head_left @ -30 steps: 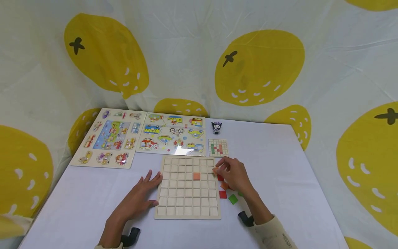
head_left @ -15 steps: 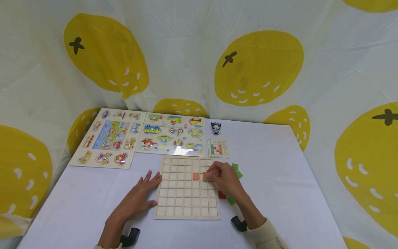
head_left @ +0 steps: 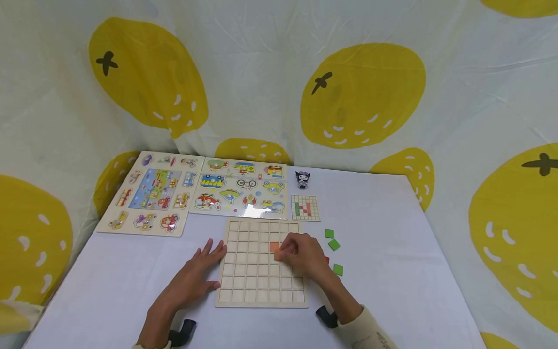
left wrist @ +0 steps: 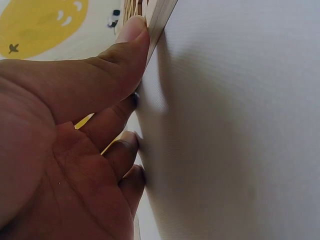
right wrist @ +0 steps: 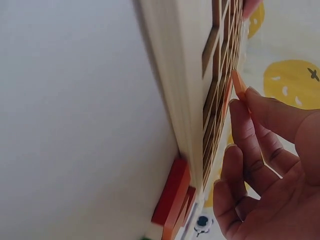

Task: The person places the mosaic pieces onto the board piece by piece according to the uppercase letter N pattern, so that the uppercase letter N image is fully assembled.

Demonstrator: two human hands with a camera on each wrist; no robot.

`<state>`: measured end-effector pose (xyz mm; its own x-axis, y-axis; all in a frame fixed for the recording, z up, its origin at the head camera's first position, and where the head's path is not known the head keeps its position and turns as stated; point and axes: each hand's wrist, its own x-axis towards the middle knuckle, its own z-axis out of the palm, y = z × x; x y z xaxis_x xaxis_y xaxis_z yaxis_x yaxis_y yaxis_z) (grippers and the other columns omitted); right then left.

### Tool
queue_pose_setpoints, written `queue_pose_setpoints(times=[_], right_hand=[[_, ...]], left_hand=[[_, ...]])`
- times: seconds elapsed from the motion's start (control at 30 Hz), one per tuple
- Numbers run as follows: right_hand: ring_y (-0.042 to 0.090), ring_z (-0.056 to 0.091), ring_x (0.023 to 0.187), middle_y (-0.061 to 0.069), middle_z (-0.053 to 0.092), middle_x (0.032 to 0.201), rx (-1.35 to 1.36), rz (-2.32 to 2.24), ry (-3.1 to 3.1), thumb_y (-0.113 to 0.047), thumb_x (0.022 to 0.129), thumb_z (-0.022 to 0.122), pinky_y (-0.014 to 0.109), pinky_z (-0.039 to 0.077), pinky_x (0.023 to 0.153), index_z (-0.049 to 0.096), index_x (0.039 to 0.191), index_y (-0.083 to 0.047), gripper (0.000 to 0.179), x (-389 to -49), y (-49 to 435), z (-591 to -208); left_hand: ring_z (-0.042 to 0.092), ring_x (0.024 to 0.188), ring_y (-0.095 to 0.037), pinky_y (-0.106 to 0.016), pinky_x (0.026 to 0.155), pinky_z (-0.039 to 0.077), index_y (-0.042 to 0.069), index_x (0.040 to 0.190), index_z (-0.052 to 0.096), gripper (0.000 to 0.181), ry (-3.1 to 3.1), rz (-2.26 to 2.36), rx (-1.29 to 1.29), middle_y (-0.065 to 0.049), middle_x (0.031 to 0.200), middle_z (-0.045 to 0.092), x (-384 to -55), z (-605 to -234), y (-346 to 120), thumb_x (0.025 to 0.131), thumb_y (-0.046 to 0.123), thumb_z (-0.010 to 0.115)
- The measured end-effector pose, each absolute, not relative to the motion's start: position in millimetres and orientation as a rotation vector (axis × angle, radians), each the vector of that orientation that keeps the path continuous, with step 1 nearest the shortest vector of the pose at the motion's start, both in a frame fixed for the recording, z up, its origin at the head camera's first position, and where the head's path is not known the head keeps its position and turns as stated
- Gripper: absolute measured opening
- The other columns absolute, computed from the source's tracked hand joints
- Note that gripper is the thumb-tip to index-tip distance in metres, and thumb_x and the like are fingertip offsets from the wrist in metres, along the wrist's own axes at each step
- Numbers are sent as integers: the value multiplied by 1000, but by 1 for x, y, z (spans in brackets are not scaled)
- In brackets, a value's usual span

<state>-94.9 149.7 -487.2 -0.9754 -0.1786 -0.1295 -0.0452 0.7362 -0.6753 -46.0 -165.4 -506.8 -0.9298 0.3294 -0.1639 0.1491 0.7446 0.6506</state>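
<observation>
A wooden grid board (head_left: 251,282) lies flat on the table. One orange square tile (head_left: 274,246) sits in one of its cells, right of the middle. My right hand (head_left: 306,255) pinches a second orange tile (right wrist: 239,85) between thumb and index finger. In the head view this tile is just below the seated one; in the right wrist view it is tilted at the grid's surface. My left hand (head_left: 195,275) rests at the board's left side, fingers spread, with thumb and fingertips touching the edge. Its thumb (left wrist: 133,31) against the wood shows in the left wrist view.
Green tiles (head_left: 334,245) and a partly hidden red tile (head_left: 327,260) lie right of the board. Behind it are a small pattern card (head_left: 305,213), a figurine (head_left: 302,179) and two picture puzzles, one with vehicles (head_left: 235,210), the other (head_left: 131,213) farther left.
My right hand has carried the orange tile leftward from beside the board's right edge to over the cells near the seated orange tile. The left hand has stayed in place.
</observation>
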Motion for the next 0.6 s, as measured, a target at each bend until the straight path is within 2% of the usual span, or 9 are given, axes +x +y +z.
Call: queue_pose_setpoints(times=[0.3, 0.6], right_hand=[[11, 56, 71, -10, 63, 73, -211, -971, 2788, -17, 87, 87, 23, 45, 59, 72, 85, -24, 16, -94, 140, -493], [10, 56, 72, -11, 62, 70, -214, -886, 2836, -19, 87, 88, 23, 46, 60, 73, 82, -25, 17, -94, 134, -493]], left_hand=[[16, 166, -35, -59, 136, 16, 15, 164, 41, 100, 2680, 962, 375, -3, 173, 34, -46, -507, -165, 77, 7, 91], [16, 166, -35, -59, 136, 16, 13, 164, 41, 99, 2685, 957, 382, -4, 173, 34, -45, -505, -165, 78, 7, 91]])
